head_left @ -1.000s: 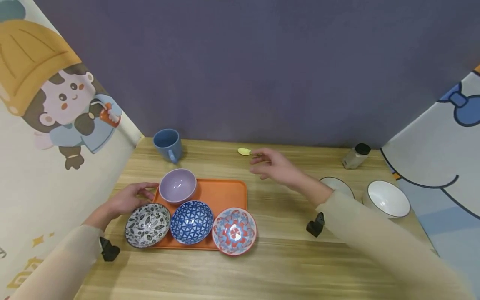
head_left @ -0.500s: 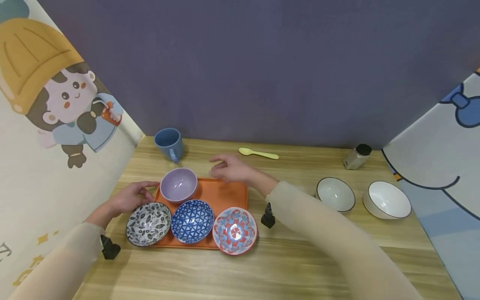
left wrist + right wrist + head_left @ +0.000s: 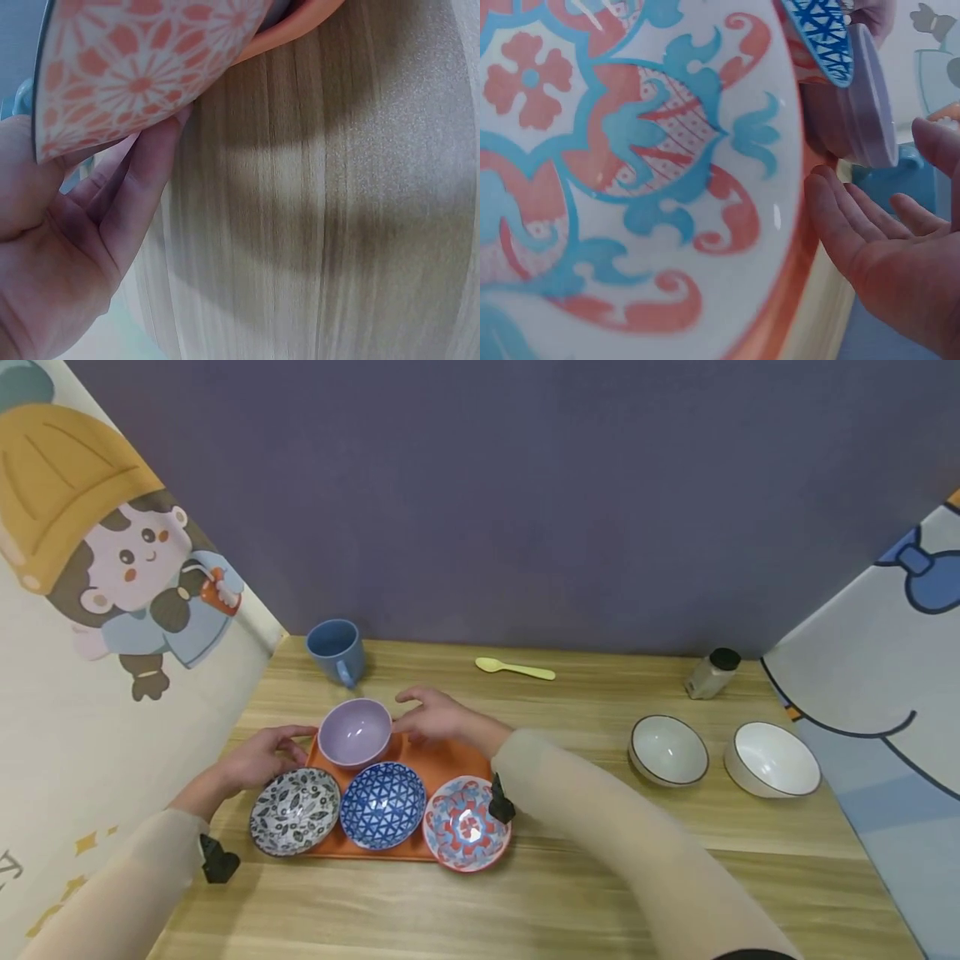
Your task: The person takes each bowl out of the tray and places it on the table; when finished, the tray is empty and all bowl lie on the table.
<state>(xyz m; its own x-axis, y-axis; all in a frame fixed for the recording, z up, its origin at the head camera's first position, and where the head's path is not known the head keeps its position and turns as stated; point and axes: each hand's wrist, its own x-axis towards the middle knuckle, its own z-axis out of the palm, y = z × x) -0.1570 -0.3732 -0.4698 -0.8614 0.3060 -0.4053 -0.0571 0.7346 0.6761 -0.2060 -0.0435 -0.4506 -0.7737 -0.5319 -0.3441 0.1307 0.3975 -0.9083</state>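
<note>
A lilac bowl (image 3: 356,733) stands at the back left of an orange tray (image 3: 453,760). My right hand (image 3: 438,714) is at this bowl's right side, its fingers reaching out. In the right wrist view the fingertips (image 3: 821,176) lie just below the lilac bowl (image 3: 870,105), thumb apart. My left hand (image 3: 258,760) is by the tray's left edge, index finger stretched toward the lilac bowl. In front of that hand sits a black-and-white leaf-patterned bowl (image 3: 295,812); its orange-flowered outside (image 3: 142,82) covers part of the left fingers in the left wrist view.
Also along the tray's front are a blue triangle-patterned bowl (image 3: 382,806) and a red-and-blue flowered bowl (image 3: 467,823). Behind are a blue mug (image 3: 333,647) and a yellow spoon (image 3: 514,669). Two white bowls (image 3: 669,750) and a black-lidded jar (image 3: 712,675) stand to the right.
My right hand has moved left from beside the yellow spoon, over the tray, to the lilac bowl's right side. My left hand has stayed in place.
</note>
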